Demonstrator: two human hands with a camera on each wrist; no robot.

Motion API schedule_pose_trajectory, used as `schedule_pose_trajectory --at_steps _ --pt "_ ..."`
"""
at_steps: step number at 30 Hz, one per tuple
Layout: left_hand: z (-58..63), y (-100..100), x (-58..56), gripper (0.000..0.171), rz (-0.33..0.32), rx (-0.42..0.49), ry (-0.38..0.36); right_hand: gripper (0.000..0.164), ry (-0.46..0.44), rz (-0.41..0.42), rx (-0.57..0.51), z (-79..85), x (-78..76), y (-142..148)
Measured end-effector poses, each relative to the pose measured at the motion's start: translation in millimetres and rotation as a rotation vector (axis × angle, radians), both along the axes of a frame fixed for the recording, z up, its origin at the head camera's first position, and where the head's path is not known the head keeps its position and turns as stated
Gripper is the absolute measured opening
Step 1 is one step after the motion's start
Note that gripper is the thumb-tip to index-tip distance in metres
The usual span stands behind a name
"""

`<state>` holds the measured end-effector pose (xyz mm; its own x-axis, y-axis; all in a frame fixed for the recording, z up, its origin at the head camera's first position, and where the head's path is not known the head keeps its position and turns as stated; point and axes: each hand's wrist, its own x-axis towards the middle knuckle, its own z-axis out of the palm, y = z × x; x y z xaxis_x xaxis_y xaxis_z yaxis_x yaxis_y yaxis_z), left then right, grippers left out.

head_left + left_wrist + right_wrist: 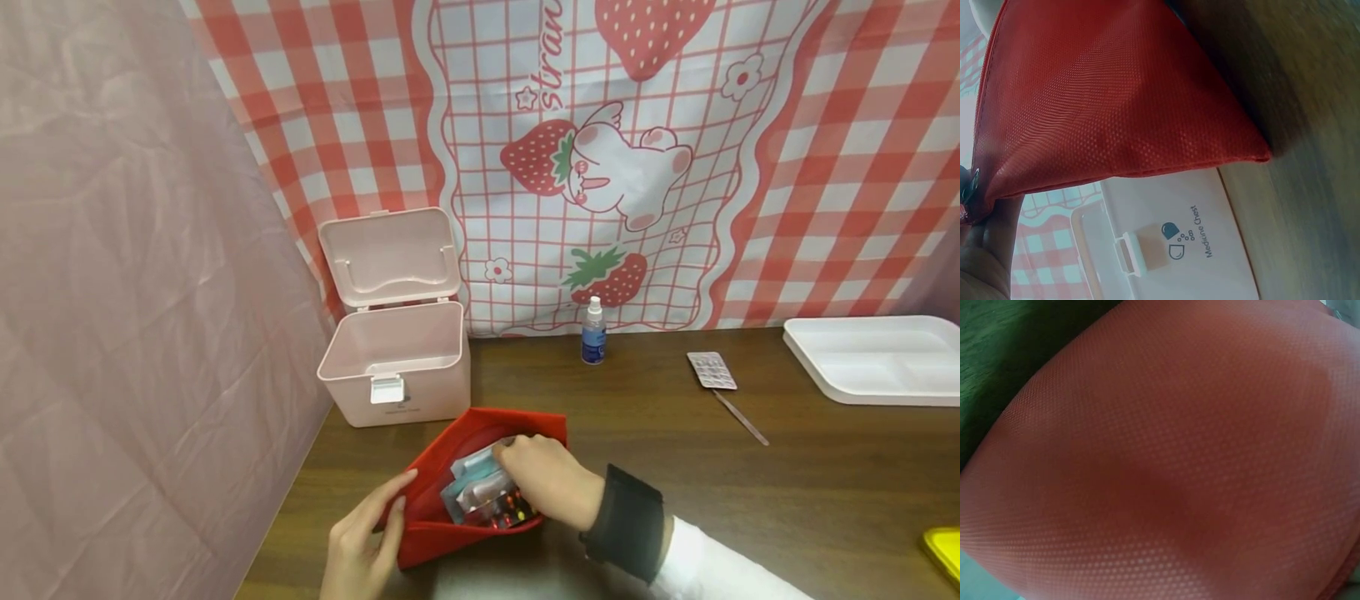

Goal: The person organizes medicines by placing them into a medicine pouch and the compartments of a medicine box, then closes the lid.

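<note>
A red zip pouch [435, 546] lies unzipped on the table, its mouth spread wide. My left hand [358, 537] pinches its left end between thumb and fingers; in the left wrist view the woven side of the pouch [1122, 100] fills the upper part, with the zip pull by the hand. My right hand [551, 483] reaches into the mouth from the right, its fingertips mostly hidden among the contents. Inside are blue and clear packets [472, 479] and a blister pack of dark, coloured pills [510, 510]. Red fabric [1197, 437] covers most of the right wrist view.
Behind the pouch stands a pink medicine chest [408, 400] with its lid up. A small spray bottle [593, 337] is at the back. Further right are a blister pack [711, 371], a thin stick [741, 417], a white divided tray [825, 383] and a yellow edge [941, 550].
</note>
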<state>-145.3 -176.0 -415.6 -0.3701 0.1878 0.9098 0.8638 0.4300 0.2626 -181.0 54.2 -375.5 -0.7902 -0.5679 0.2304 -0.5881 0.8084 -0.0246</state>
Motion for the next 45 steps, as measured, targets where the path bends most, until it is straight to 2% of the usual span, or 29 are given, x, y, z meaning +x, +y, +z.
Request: schedule_pose_trajectory --at_steps 5,15,21,26,32,34,39,45 --pt "0.2 1 0.4 0.020 0.001 0.000 0.004 0.012 -0.010 -0.030 -0.028 -1.8 -0.7 0" --pt "-0.8 -1 0.2 0.021 -0.001 0.004 0.008 0.017 -0.018 0.011 -0.026 3.0 3.0 3" --pt "-1.5 -2 0.1 0.022 -0.001 0.003 0.001 0.023 0.116 0.026 -0.074 10.5 11.3 7" --pt "-0.8 -1 -0.1 0.021 0.001 0.001 0.007 0.029 0.199 0.030 -0.179 22.6 22.2 15" --pt "0.6 0 -0.4 0.021 0.005 0.005 0.011 0.022 0.320 0.033 -0.307 37.6 29.4 34" --pt "0.8 0 -0.3 0.021 0.004 0.005 0.010 0.018 0.335 0.017 -0.340 42.3 29.7 42" --pt "0.5 0 -0.1 0.021 0.005 0.001 0.015 0.011 0.297 -0.099 -0.371 51.5 26.0 66" --pt "0.6 0 0.1 0.021 0.006 0.001 0.019 0.007 0.261 -0.220 -0.362 42.2 9.1 100"
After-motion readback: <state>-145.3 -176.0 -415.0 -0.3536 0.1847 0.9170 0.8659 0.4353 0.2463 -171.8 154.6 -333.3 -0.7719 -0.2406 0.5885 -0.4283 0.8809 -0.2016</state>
